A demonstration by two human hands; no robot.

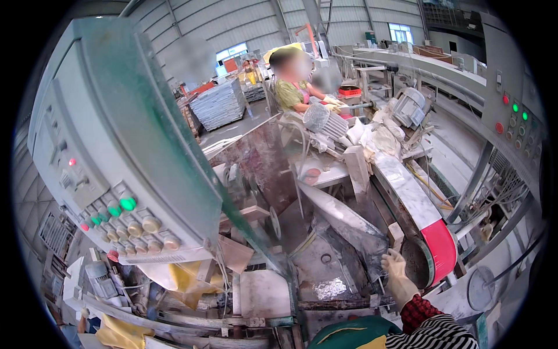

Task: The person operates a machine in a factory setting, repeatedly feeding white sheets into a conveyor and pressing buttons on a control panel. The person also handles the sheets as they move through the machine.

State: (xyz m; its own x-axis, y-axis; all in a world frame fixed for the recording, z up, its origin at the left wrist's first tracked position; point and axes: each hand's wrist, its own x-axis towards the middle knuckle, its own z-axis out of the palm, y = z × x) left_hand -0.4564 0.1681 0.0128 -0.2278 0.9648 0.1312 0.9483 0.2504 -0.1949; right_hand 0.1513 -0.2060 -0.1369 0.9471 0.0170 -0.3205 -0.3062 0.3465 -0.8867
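Observation:
My right hand (397, 272), in a dirty pale glove with a red plaid and striped sleeve behind it, reaches up from the lower edge. Its fingers are spread and rest on the edge of a dark metal guard (354, 232) of a stone-working machine. Just right of the hand, a conveyor belt (407, 192) carries a pale speckled stone strip and ends in a red curved roller (442, 247). Nothing is in the hand. My left hand is out of view.
A large grey control panel (110, 145) with green, red and beige buttons fills the left. A second button box (517, 116) hangs at the right. A co-worker (293, 90) in gloves works at the far end near a motor (410, 107). Stacked slabs (218, 104) stand behind.

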